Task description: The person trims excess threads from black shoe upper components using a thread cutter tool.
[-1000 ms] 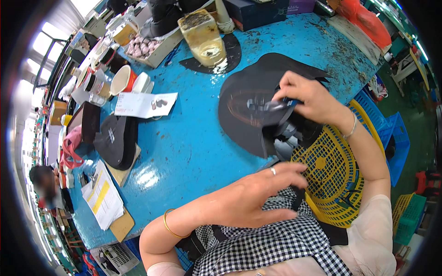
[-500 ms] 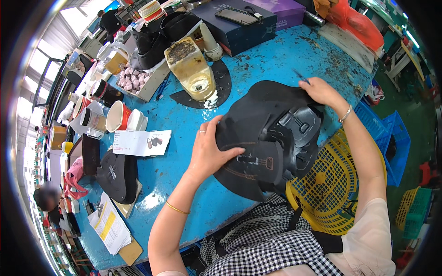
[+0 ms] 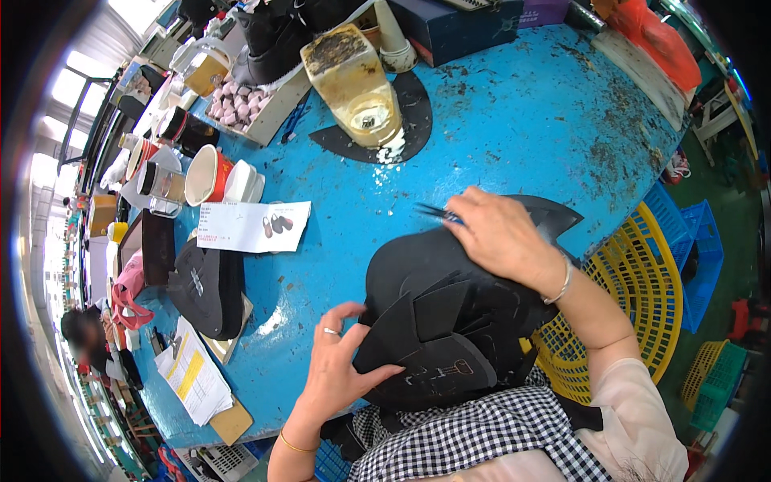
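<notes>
A loose pile of black shoe-upper pieces (image 3: 434, 309) rests at the table's near edge, against my checked apron. Some pieces carry stitched, buckle-shaped outlines. My left hand (image 3: 336, 365) grips the pile's left edge, its thumb over the top piece and its fingers at the side. Lying over the far right part of the pile, my right hand (image 3: 502, 237) holds a slim dark-blue tool (image 3: 434, 211) with two thin prongs, like tweezers or thread snips. The prongs point left over the table. Beneath that hand, part of the pile is hidden.
On the blue table (image 3: 514, 120) stands a yellowed glue container (image 3: 345, 76) with white spills. Leftward are a printed sheet (image 3: 257, 227), a paper cup (image 3: 207, 177), a black stack (image 3: 207, 289) and a clipboard (image 3: 193, 377). A yellow basket (image 3: 634, 297) stands at right.
The black pile has come nearer to me and turned, showing other pieces on top. My right hand has moved left and nearer, over the pile. My left hand has moved down with its edge.
</notes>
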`<act>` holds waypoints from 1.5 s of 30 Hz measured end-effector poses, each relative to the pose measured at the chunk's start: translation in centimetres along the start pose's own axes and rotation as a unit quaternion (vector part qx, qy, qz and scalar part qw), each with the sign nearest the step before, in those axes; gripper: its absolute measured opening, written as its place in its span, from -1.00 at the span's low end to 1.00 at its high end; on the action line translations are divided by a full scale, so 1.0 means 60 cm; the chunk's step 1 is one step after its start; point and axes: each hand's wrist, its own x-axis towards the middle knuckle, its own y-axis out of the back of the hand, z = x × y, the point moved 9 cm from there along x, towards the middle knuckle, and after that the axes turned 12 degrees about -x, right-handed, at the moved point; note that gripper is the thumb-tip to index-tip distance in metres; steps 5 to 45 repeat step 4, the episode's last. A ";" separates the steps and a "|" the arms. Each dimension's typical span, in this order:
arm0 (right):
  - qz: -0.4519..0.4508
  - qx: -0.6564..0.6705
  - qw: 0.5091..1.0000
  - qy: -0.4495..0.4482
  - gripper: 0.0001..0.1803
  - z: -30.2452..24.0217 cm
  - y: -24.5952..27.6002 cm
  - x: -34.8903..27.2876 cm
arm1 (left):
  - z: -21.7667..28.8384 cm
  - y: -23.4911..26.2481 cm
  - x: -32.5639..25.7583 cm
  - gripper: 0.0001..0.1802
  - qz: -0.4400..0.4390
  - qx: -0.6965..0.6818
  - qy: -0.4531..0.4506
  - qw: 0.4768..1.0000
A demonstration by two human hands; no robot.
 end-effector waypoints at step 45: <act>0.026 0.034 0.997 0.068 -0.78 -0.023 -0.007 0.012 | 0.012 0.011 0.005 -0.37 0.028 0.002 -0.105 0.994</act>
